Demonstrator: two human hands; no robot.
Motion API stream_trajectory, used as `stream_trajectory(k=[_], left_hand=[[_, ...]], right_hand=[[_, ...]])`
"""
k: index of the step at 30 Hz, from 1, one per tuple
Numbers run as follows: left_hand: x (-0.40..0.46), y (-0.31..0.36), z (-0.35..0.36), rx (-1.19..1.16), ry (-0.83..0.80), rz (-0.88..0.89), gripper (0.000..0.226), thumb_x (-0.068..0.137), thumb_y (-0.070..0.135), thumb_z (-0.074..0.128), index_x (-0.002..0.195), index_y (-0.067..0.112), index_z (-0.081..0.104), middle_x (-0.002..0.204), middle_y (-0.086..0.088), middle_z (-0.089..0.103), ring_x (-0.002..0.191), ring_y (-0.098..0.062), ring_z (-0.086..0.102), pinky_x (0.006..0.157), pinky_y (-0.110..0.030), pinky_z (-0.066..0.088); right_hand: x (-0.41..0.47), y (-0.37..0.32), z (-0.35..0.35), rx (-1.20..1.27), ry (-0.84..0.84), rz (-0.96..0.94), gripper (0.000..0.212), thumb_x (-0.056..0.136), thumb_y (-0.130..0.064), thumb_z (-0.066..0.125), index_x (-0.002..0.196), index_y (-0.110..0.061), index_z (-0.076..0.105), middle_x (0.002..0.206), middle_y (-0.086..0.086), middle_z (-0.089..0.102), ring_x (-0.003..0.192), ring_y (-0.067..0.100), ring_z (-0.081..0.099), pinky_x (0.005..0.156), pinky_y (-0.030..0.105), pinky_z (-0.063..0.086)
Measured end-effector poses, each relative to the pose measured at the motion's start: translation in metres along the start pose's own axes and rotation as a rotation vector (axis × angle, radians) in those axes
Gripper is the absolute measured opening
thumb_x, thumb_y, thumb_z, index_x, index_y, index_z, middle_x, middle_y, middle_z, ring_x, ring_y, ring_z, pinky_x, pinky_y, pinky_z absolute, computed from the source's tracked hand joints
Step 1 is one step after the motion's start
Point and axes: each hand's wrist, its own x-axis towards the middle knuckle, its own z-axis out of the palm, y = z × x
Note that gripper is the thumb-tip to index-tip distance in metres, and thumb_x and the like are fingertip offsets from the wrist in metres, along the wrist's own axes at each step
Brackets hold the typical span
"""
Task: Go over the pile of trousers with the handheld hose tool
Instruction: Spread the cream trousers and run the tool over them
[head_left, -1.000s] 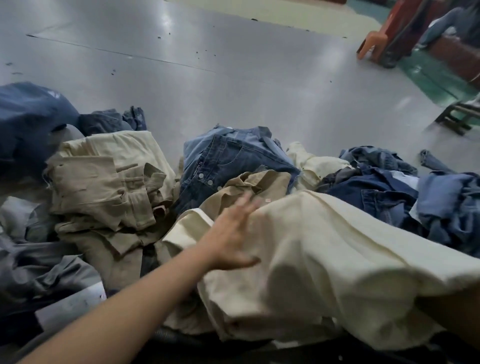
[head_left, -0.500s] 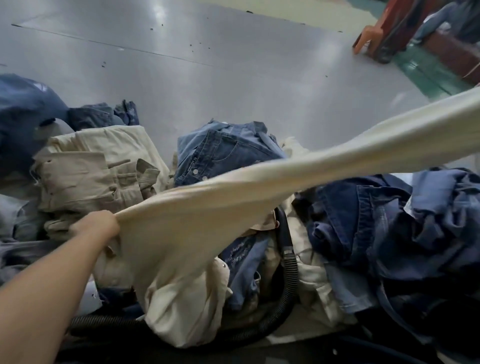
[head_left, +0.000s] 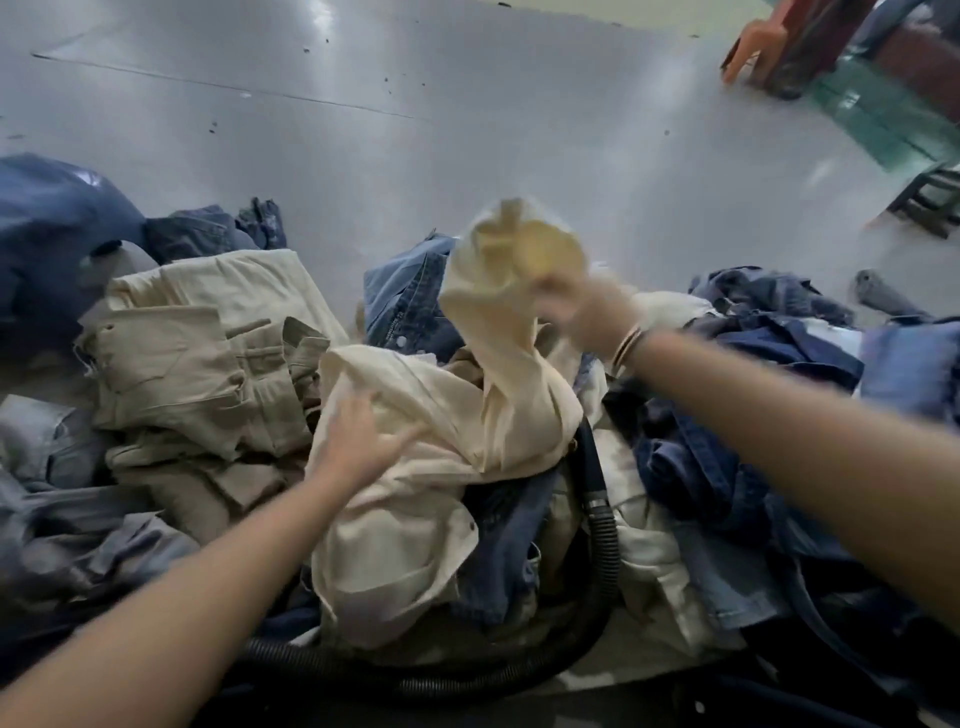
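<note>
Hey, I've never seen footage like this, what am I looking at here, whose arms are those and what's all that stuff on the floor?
There is no machine: a camera worn on a person's head looks down at their own arms. A heap of trousers lies on a grey floor, with folded beige trousers and blue jeans among them. The right hand lifts one end of a pair of cream trousers; the left hand rests on them lower down. A black ribbed hose snakes beneath the clothes, held by neither hand.

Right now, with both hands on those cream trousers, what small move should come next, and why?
Probably lay the cream trousers down flat. The right hand grips one end raised above the pile while the left hand rests on the rest. The black hose lies untouched under the clothes, so a hand must come free to take it.
</note>
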Motion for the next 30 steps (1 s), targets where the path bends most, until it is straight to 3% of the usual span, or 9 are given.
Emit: stream_trajectory(k=[2, 4, 8, 12, 18, 20, 23, 26, 30], left_hand=[[-0.034, -0.025, 0.039, 0.207, -0.154, -0.162, 0.114, 0.066, 0.064, 0.073, 0.150, 0.018, 0.012, 0.151, -0.015, 0.017, 0.140, -0.034, 0.022, 0.111, -0.048, 0.028], [-0.048, -0.049, 0.057, 0.328, -0.204, -0.344, 0.106, 0.073, 0.054, 0.071, 0.150, 0.019, 0.007, 0.150, -0.017, 0.020, 0.137, -0.037, 0.026, 0.108, -0.047, 0.034], [-0.047, -0.054, 0.044, 0.059, -0.178, -0.387, 0.033, 0.096, 0.026, 0.050, 0.121, 0.006, 0.056, 0.121, -0.020, 0.060, 0.110, -0.034, 0.056, 0.090, -0.036, 0.046], [-0.042, 0.009, -0.002, -0.980, -0.322, -0.449, 0.036, 0.093, 0.031, 0.056, 0.114, 0.003, 0.066, 0.110, -0.018, 0.069, 0.102, -0.031, 0.065, 0.095, -0.039, 0.048], [-0.046, 0.097, -0.084, -1.618, -0.407, -0.155, 0.045, 0.078, 0.031, 0.050, 0.114, 0.008, 0.061, 0.114, -0.014, 0.061, 0.109, -0.030, 0.057, 0.099, -0.044, 0.047], [-0.039, 0.113, -0.110, -1.680, -0.323, -0.036, 0.041, 0.076, 0.030, 0.048, 0.108, 0.008, 0.063, 0.107, -0.014, 0.065, 0.102, -0.030, 0.062, 0.096, -0.045, 0.049], [-0.017, 0.120, -0.146, -1.708, -0.081, -0.036, 0.038, 0.089, 0.025, 0.043, 0.116, 0.008, 0.064, 0.105, -0.011, 0.064, 0.096, -0.026, 0.062, 0.087, -0.032, 0.051], [-0.009, 0.118, -0.131, -1.550, -0.065, -0.014, 0.037, 0.099, 0.022, 0.039, 0.103, 0.008, 0.073, 0.088, 0.001, 0.072, 0.082, -0.014, 0.066, 0.076, -0.024, 0.051], [-0.039, 0.106, -0.044, -1.145, -0.237, -0.107, 0.017, 0.101, 0.015, 0.041, 0.107, 0.021, 0.056, 0.092, 0.004, 0.066, 0.088, -0.012, 0.060, 0.083, -0.028, 0.048]], right_hand=[[-0.056, -0.015, 0.065, 0.054, -0.497, 0.087, 0.029, 0.093, -0.012, 0.052, 0.117, -0.003, 0.065, 0.119, 0.017, 0.064, 0.110, 0.031, 0.059, 0.090, 0.029, 0.042], [-0.114, -0.025, 0.127, 0.148, -0.861, 0.294, 0.032, 0.095, -0.019, 0.052, 0.123, -0.006, 0.063, 0.126, 0.015, 0.061, 0.117, 0.029, 0.055, 0.095, 0.029, 0.040], [-0.210, -0.036, 0.199, 0.472, -0.934, 0.946, 0.046, 0.093, -0.041, 0.055, 0.116, -0.002, 0.060, 0.120, 0.016, 0.062, 0.116, 0.024, 0.054, 0.103, 0.031, 0.041], [-0.236, -0.059, 0.218, 0.966, -0.573, 1.452, 0.098, 0.080, -0.051, 0.070, 0.148, 0.002, 0.023, 0.152, 0.014, 0.033, 0.139, 0.027, 0.034, 0.113, 0.033, 0.028], [-0.167, -0.053, 0.144, 1.253, -0.254, 1.241, 0.041, 0.095, -0.034, 0.054, 0.121, -0.003, 0.062, 0.108, 0.005, 0.063, 0.098, 0.017, 0.056, 0.074, 0.023, 0.044], [-0.142, -0.047, 0.096, 1.617, -0.079, 1.109, 0.032, 0.097, -0.027, 0.049, 0.111, -0.004, 0.067, 0.097, 0.007, 0.071, 0.089, 0.022, 0.065, 0.067, 0.024, 0.053], [-0.122, -0.032, 0.009, 1.977, 0.236, 0.730, 0.035, 0.086, -0.030, 0.054, 0.108, -0.009, 0.073, 0.111, 0.012, 0.071, 0.102, 0.028, 0.067, 0.085, 0.040, 0.056], [-0.117, -0.017, -0.035, 1.944, 0.316, 0.553, 0.047, 0.101, -0.040, 0.032, 0.116, -0.012, 0.067, 0.116, 0.008, 0.069, 0.112, 0.029, 0.061, 0.097, 0.042, 0.050], [-0.094, -0.006, -0.039, 1.290, 0.223, 0.918, 0.047, 0.100, -0.052, 0.033, 0.107, -0.016, 0.063, 0.096, 0.002, 0.069, 0.109, 0.030, 0.059, 0.074, 0.033, 0.055]])
